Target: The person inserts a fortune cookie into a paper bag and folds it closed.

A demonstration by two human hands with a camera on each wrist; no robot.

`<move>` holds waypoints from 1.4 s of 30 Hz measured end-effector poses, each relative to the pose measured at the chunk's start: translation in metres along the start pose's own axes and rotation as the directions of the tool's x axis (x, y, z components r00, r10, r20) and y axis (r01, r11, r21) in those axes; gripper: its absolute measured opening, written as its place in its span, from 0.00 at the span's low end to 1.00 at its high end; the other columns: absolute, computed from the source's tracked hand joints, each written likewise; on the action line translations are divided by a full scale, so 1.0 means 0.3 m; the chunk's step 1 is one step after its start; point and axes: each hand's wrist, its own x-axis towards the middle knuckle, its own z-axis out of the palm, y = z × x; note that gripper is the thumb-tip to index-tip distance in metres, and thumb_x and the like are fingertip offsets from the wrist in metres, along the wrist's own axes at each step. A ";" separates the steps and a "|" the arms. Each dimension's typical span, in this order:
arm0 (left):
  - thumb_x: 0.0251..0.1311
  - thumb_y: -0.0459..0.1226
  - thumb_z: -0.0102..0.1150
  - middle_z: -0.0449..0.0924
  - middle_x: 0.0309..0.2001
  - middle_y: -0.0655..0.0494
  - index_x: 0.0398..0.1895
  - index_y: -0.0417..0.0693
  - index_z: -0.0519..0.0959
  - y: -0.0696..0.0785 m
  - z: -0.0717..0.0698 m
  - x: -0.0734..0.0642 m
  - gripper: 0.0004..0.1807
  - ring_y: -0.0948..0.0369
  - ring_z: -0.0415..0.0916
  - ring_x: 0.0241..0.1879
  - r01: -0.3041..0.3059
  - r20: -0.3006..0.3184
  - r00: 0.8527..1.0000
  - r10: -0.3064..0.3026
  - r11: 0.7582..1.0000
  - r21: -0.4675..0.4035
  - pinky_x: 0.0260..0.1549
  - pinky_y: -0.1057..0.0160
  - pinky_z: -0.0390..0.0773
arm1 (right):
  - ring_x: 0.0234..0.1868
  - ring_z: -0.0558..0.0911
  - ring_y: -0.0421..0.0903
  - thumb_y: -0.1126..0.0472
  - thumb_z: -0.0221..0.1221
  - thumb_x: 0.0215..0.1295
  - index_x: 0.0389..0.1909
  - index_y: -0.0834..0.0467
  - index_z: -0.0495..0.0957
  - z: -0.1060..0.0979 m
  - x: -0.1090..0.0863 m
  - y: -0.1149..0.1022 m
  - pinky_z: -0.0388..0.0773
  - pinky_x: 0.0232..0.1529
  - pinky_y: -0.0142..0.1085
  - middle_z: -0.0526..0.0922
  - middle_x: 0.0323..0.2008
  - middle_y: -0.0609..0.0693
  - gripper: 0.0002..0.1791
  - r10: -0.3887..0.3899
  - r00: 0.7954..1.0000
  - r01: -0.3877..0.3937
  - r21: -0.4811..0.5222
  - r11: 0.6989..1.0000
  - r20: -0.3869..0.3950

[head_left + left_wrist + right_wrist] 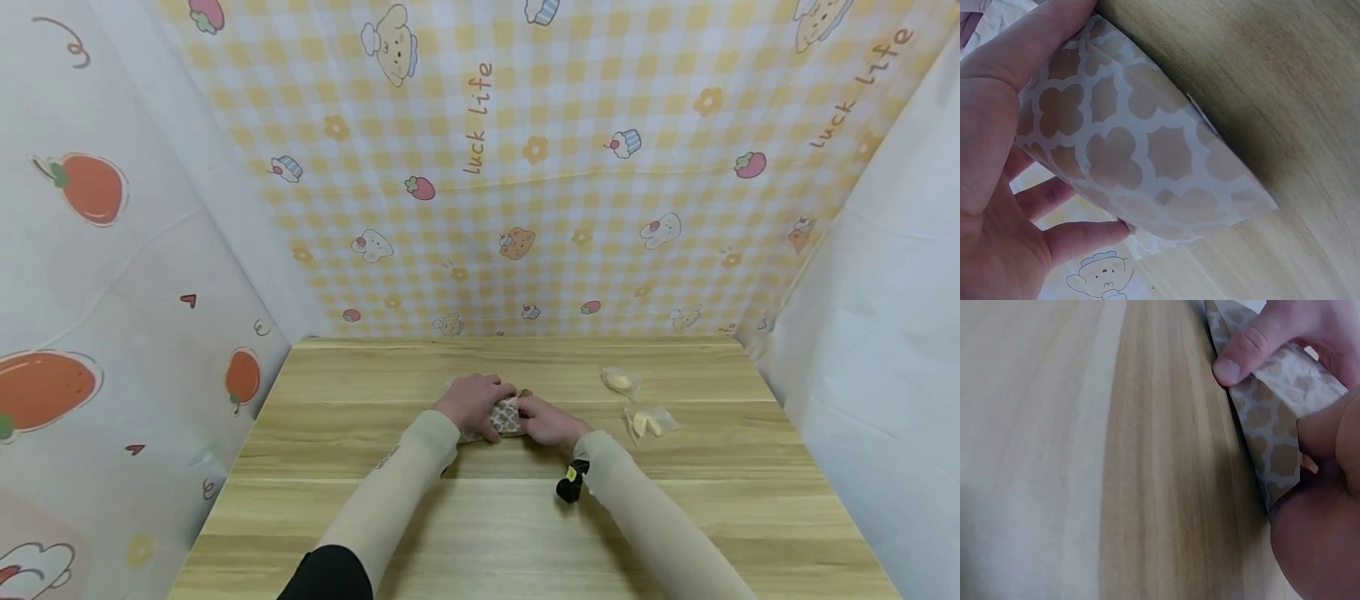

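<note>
A brown-and-white patterned paper packet [506, 416] lies low over the wooden table, between both hands. My left hand [476, 405] holds its left part; in the left wrist view the thumb lies across the patterned face [1113, 156] and the other fingers reach round the far side. At the packet's right end, my right hand [552, 424] pinches the paper edge. The right wrist view shows a folded strip [1272, 440] along the near side, with the left thumb [1238, 362] pressing on it. What is inside the packet is hidden.
Two small clear bags with pale yellowish pieces, one farther back [620, 382] and one nearer [649, 422], lie right of the hands. The wooden table [360, 383] meets a yellow checked cloth [540, 275] at the back and white sheets at both sides.
</note>
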 end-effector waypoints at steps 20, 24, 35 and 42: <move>0.46 0.57 0.83 0.79 0.62 0.57 0.74 0.63 0.71 0.011 -0.015 -0.021 0.50 0.53 0.80 0.56 0.009 0.010 1.000 -0.008 0.999 -0.031 0.53 0.51 0.84 | 0.54 0.85 0.53 0.66 0.61 0.75 0.65 0.57 0.81 -0.087 -0.177 -0.010 0.85 0.53 0.50 0.82 0.64 0.56 0.20 0.065 0.967 -0.079 -0.048 0.996 -0.245; 0.46 0.57 0.83 0.79 0.62 0.58 0.74 0.63 0.71 0.013 -0.014 -0.021 0.50 0.53 0.80 0.56 0.014 0.008 1.000 -0.013 0.999 -0.029 0.53 0.51 0.84 | 0.54 0.85 0.53 0.65 0.62 0.75 0.63 0.59 0.81 -0.129 -0.239 -0.026 0.84 0.54 0.50 0.83 0.61 0.55 0.18 0.071 0.947 -0.109 -0.107 0.988 -0.313; 0.46 0.56 0.84 0.79 0.63 0.56 0.75 0.62 0.71 0.020 -0.024 -0.026 0.50 0.52 0.79 0.56 0.019 0.019 1.000 -0.018 0.999 -0.038 0.53 0.51 0.84 | 0.66 0.77 0.69 0.74 0.63 0.69 0.56 0.65 0.84 -0.263 -0.422 0.046 0.71 0.65 0.67 0.81 0.62 0.66 0.16 -0.106 0.887 -0.091 -0.395 0.914 -0.449; 0.47 0.55 0.83 0.79 0.62 0.56 0.76 0.62 0.70 0.019 -0.027 -0.030 0.50 0.53 0.80 0.56 0.024 0.024 0.999 -0.023 1.000 -0.018 0.54 0.52 0.84 | 0.64 0.75 0.74 0.86 0.54 0.49 0.59 0.70 0.80 -0.330 -0.532 0.109 0.69 0.65 0.71 0.80 0.61 0.70 0.32 -0.055 0.905 -0.138 -0.413 0.900 -0.422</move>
